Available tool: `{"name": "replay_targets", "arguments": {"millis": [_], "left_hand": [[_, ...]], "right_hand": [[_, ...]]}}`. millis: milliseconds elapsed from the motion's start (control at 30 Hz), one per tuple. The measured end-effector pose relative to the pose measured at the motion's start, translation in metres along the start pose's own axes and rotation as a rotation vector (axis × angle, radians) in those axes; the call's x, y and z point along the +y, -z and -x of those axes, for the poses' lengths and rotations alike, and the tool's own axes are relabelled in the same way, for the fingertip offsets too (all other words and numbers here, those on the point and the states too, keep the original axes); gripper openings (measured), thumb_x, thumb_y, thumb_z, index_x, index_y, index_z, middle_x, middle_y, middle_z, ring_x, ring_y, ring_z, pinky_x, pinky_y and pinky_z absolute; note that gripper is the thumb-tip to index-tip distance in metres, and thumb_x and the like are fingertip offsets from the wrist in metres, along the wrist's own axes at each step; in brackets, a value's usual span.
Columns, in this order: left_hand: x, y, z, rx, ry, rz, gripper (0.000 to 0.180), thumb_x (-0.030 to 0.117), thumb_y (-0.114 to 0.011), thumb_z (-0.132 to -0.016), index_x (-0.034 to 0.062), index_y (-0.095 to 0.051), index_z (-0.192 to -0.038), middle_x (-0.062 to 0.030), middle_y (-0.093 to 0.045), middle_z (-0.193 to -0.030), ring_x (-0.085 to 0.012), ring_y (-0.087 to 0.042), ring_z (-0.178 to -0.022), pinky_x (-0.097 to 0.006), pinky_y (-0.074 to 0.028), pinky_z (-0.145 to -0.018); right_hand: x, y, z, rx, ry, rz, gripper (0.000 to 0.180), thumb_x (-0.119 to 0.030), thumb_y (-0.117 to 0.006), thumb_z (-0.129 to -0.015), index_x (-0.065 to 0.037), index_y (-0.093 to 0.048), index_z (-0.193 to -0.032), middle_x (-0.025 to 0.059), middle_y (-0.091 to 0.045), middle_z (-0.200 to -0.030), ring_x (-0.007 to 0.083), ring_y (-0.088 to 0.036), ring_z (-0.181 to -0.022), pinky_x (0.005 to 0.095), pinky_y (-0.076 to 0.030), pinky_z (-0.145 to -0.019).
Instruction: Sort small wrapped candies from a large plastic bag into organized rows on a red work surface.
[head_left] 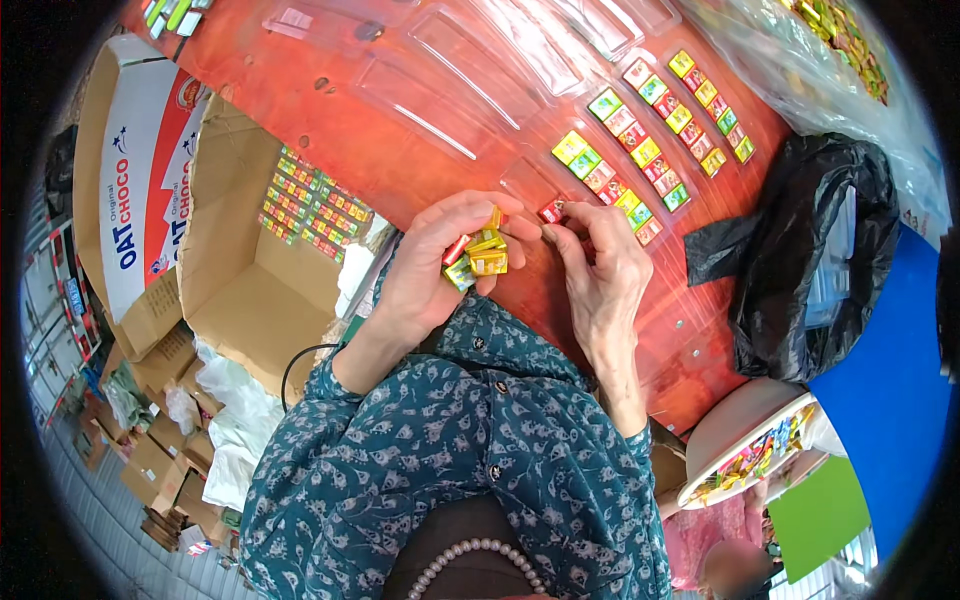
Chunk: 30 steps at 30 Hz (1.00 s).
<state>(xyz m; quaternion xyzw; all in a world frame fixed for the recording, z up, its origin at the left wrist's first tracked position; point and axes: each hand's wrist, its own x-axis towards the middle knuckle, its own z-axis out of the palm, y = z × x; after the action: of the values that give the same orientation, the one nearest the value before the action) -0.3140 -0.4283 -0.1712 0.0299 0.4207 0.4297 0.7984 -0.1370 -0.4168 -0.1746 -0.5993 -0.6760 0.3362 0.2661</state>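
My left hand is cupped around several small wrapped candies, mostly yellow, with a red and a green one among them. Just to its right, my right hand pinches a red wrapped candy between thumb and fingertips, low over the table by a clear plastic tray. Beyond that hand, short rows of yellow, green, red and white candies lie side by side in long clear compartments.
Bare clear trays cover the red table. At left, an open cardboard box holds filled candy packs. A black plastic bag sits at right, near a white tub of candies. A clear bag lies far right.
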Motion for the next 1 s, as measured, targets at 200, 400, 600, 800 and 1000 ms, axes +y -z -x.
{"name": "replay_targets", "arguments": {"millis": [200, 400, 600, 800, 1000], "left_hand": [[0.002, -0.007, -0.005, 0.026, 0.003, -0.035, 0.028, 0.021, -0.049, -0.094, -0.0005, -0.059, -0.109, -0.0186, -0.066, -0.098, -0.0183, -0.065, -0.077, -0.023, -0.047, -0.047], [0.005, -0.01, -0.008, -0.018, -0.03, -0.039, 0.028, 0.019, -0.05, -0.094, -0.0025, -0.059, -0.108, -0.0194, -0.066, -0.099, -0.0178, -0.065, -0.074, -0.022, -0.046, -0.046], [0.008, -0.019, -0.01, 0.056, -0.198, -0.141, 0.027, 0.018, -0.052, -0.093, -0.0039, -0.059, -0.108, -0.0193, -0.066, -0.103, -0.0164, -0.065, -0.072, -0.021, -0.045, -0.045], [0.005, -0.028, -0.013, 0.08, -0.187, -0.23, 0.028, 0.021, -0.049, -0.094, -0.0007, -0.06, -0.108, -0.0235, -0.062, -0.114, -0.0153, -0.063, -0.073, -0.017, -0.042, -0.042], [0.008, -0.029, -0.013, 0.07, -0.171, -0.229, 0.028, 0.02, -0.049, -0.093, -0.0016, -0.06, -0.107, -0.0242, -0.062, -0.114, -0.0152, -0.063, -0.073, -0.017, -0.043, -0.042]], "right_hand": [[-0.001, 0.001, -0.003, 0.066, 0.046, 0.032, 0.019, -0.004, -0.07, -0.078, -0.002, -0.064, -0.095, 0.0121, -0.061, -0.084, 0.0287, -0.063, -0.073, 0.0346, -0.051, -0.061], [0.001, 0.031, 0.011, 0.181, -0.063, 0.134, 0.012, 0.0, -0.069, -0.078, 0.0, -0.065, -0.089, 0.0126, -0.062, -0.08, 0.0254, -0.062, -0.07, 0.0318, -0.05, -0.062], [0.003, 0.025, 0.02, 0.084, -0.09, 0.2, 0.005, -0.007, -0.066, -0.083, -0.003, -0.063, -0.086, 0.0125, -0.052, -0.075, 0.0315, -0.057, -0.061, 0.0381, -0.046, -0.053], [0.001, 0.025, 0.014, 0.05, -0.095, 0.211, 0.006, -0.01, -0.063, -0.086, -0.005, -0.061, -0.088, 0.0118, -0.05, -0.074, 0.0314, -0.056, -0.06, 0.0392, -0.045, -0.051], [-0.001, 0.023, 0.005, -0.004, -0.026, 0.225, 0.008, -0.011, -0.063, -0.086, -0.006, -0.061, -0.092, 0.0114, -0.05, -0.074, 0.0308, -0.057, -0.06, 0.0395, -0.045, -0.051]]}}
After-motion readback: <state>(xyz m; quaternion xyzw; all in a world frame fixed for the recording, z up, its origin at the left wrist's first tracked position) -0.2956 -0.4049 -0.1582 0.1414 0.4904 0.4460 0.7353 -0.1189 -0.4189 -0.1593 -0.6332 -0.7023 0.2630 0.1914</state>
